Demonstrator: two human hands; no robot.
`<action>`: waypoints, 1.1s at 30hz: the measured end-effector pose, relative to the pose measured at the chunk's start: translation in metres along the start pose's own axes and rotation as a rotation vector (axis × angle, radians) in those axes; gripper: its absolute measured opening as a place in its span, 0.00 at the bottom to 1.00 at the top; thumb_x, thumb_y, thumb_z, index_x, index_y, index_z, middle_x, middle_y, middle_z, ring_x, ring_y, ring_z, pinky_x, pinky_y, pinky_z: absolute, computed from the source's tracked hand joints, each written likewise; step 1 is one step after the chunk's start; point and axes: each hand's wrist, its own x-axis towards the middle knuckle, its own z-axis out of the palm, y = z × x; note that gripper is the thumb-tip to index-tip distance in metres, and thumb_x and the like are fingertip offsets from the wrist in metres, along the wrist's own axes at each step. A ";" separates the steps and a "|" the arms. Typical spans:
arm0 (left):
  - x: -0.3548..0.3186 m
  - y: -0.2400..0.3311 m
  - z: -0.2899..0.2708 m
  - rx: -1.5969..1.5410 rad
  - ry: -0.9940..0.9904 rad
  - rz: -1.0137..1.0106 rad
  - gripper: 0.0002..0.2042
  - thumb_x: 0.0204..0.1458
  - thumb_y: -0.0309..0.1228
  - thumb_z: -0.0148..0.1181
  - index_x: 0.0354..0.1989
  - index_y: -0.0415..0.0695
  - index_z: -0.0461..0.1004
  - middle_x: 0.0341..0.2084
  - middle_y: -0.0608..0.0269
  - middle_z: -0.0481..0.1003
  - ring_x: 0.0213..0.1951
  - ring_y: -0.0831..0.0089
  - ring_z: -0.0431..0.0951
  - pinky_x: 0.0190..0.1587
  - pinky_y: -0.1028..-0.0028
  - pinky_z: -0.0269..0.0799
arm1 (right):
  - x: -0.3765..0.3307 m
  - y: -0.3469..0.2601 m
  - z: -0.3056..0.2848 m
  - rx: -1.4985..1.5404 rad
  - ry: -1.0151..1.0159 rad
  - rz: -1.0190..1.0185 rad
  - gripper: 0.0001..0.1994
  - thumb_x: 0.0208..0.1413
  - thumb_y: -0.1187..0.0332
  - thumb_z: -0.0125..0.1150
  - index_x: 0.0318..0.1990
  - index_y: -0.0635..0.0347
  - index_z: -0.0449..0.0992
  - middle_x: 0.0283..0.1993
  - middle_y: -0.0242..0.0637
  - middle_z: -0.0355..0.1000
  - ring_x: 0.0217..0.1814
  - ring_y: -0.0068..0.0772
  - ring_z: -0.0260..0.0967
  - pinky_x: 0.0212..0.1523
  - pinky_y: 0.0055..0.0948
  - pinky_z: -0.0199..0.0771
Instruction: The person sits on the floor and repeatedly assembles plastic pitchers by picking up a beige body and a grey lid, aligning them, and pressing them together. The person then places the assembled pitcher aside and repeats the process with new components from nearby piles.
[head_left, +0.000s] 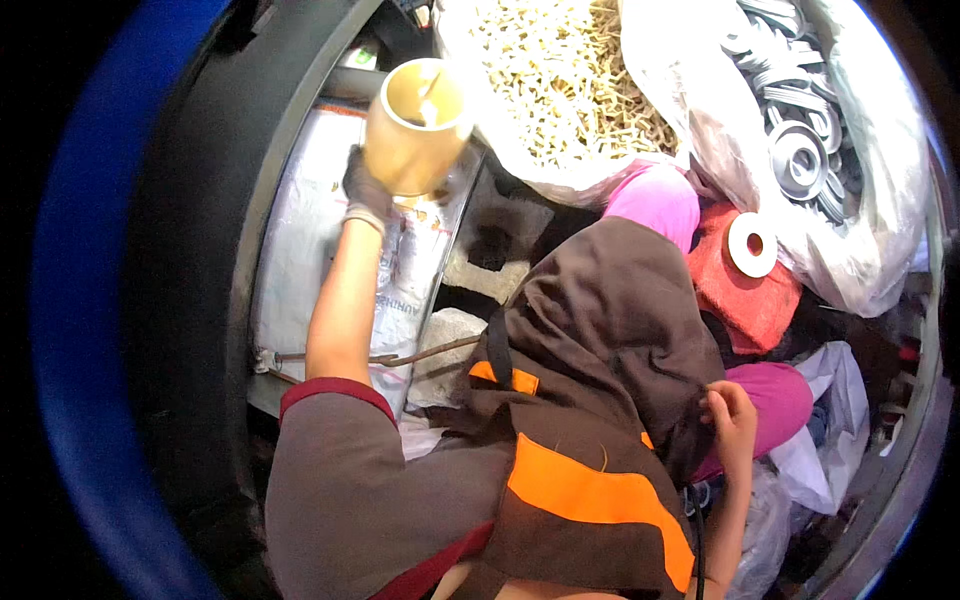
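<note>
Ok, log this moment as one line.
left hand: holding yellow container | right hand: beside brown apron | yellowish pieces: heaped ahead

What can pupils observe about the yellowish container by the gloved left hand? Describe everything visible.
The yellowish container looks like smooth plastic, rounded-sided, with a paler round rim. Its open mouth faces the camera, showing the inner wall and a bright spot, unclear in detail. The gloved left hand holds it low on its left side, over the white sheeting; its underside is hidden.
</note>
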 end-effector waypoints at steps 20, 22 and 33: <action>-0.307 -0.088 0.270 0.578 -1.387 0.067 0.08 0.54 0.31 0.51 0.38 0.41 0.72 0.31 0.63 0.72 0.38 0.71 0.73 0.43 0.71 0.69 | -0.011 -0.030 0.003 0.363 0.151 -0.437 0.57 0.30 0.56 0.75 0.66 0.62 0.43 0.62 0.48 0.54 0.65 0.41 0.52 0.64 0.37 0.52; -0.320 -0.033 0.261 0.625 -1.563 0.119 0.11 0.55 0.30 0.50 0.43 0.40 0.70 0.37 0.60 0.72 0.43 0.67 0.73 0.48 0.70 0.68 | -0.013 -0.032 0.010 0.382 0.324 -0.341 0.54 0.34 0.53 0.73 0.66 0.61 0.44 0.62 0.49 0.55 0.65 0.44 0.53 0.62 0.39 0.54; -0.311 -0.020 0.268 0.880 -2.183 0.339 0.11 0.44 0.38 0.58 0.27 0.42 0.74 0.25 0.56 0.72 0.32 0.56 0.72 0.39 0.63 0.66 | -0.002 -0.040 0.021 -0.135 0.282 -0.609 0.21 0.43 0.65 0.67 0.43 0.62 0.68 0.50 0.45 0.67 0.57 0.49 0.63 0.58 0.40 0.61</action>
